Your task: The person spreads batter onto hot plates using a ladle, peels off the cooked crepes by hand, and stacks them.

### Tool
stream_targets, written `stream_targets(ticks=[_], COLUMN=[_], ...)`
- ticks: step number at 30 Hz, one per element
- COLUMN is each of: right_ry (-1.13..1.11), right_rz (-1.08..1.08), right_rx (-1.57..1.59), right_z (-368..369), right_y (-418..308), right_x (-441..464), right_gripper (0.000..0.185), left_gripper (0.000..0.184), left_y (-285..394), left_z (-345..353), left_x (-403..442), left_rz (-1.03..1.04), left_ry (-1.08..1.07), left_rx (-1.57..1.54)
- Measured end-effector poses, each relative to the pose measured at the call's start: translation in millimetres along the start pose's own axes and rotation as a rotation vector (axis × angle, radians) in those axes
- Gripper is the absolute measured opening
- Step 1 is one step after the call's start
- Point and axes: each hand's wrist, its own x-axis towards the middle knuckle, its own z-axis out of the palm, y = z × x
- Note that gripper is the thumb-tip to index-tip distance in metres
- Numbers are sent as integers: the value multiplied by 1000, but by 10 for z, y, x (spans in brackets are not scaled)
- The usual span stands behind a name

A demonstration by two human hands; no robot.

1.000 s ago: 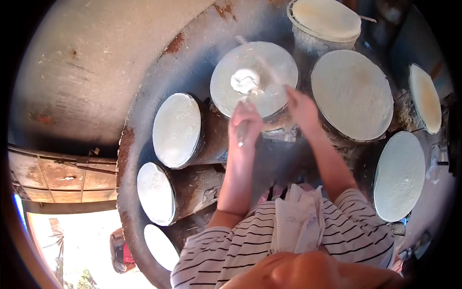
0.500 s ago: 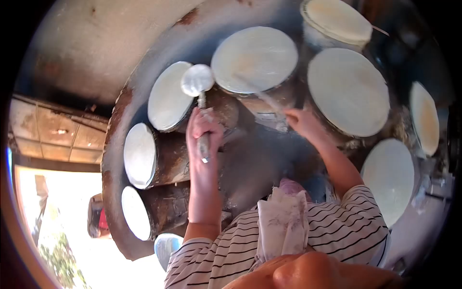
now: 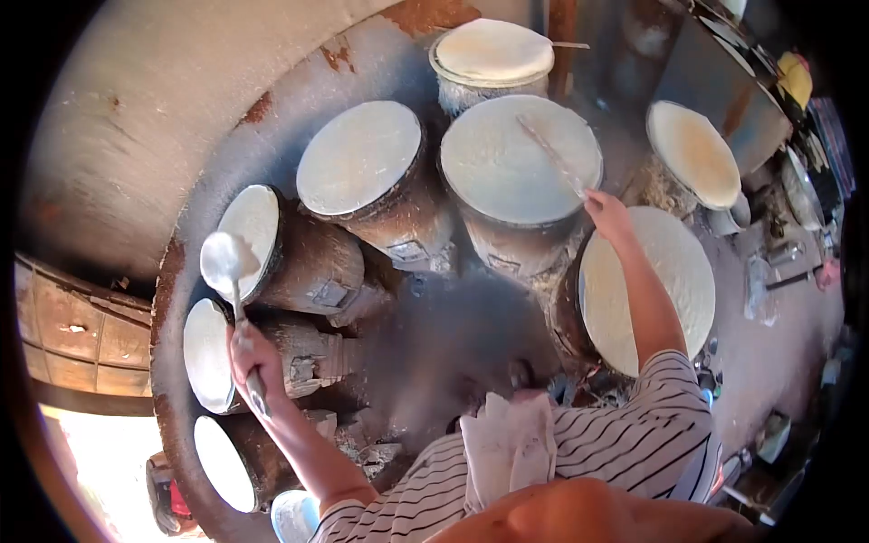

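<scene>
My left hand is wrapped around the handle of a ladle, its pale, batter-smeared bowl above the edge of a round griddle at the left. With closed fingers, my right hand grips the near end of a thin flat stick. That stick reaches across a larger round griddle covered with a pale layer; whether it touches the layer I cannot tell. Between the two hands lies another white-topped griddle, on a brown barrel-like stove.
Several more pale-topped rounds ring me, including one beside my right forearm and a browner one. At the back, a rimmed round has a stick beside it. A curved, rusty-edged wall runs behind. A blue-white bucket stands low left.
The view has turned right. My right hand with the stick has shifted from one griddle to the one on its right. The ladle has moved left, over the smaller left griddle.
</scene>
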Motion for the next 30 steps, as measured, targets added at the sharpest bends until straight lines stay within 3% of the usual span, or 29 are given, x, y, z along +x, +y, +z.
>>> stream_targets(ticks=[5, 7, 10, 14, 18, 20, 21, 23, 24, 25, 26, 27, 28, 29, 30], right_ry=[-196, -151, -59, -104, -111, -70, -49, -21, 175, 47, 10, 42, -9, 27, 45], right_rz=[71, 35, 102, 125, 67, 99, 137, 184, 2, -3, 81, -25, 48, 100, 15], right_rx=[-114, -154, -100, -392, -377, -346, -336, -421, -326, -265, 73, -134, -99, -343, -381], right_z=[-238, -239, -381, -429, 177, 209, 215, 327, 521, 428, 637, 734, 509, 280, 279], right_y=[-324, -148, 38, -549, -437, -471, -555, -644, -420, -616, -169, 335, 365, -41, -465], right_x=[298, 193, -82, 0, 448, 433, 427, 295, 187, 41, 148, 297, 250, 85, -58], right_gripper=[32, 32, 34, 33, 31, 30, 30, 33, 36, 31, 28, 29, 31, 33, 32], left_gripper=[34, 33, 24, 20, 17, 16, 15, 15, 15, 15, 15, 15, 16, 17, 20], left_y=[-99, 11, 10, 137, 417, 692, 904, 1374, 1479, 1559, 1635, 1701, 1795, 1936, 2334], left_z=[177, 273, 381, 385, 223, 77, -55, -358, -535, -729, -928, -1170, -1387, -1575, -1900], left_x=[-475, -886, -1581, -2479, -3176, -3568, -3820, -4481, -4846, -5179, -5438, -5597, -5709, -5713, -5735], left_rz=[205, 199, 284, 738, 1169, 1385, 1435, 1233, 1024, 772, 526, 305, 79, -135, -613], left_ry=[-84, -162, -244, -169, 63, 381, 699, 1547, 1848, 2071, 2221, 2301, 2338, 2363, 2372], left_rx=[2, -64, 195, 538, 816, 1115, 1425, 2174, 2463, 2656, 2737, 2763, 2752, 2692, 2336])
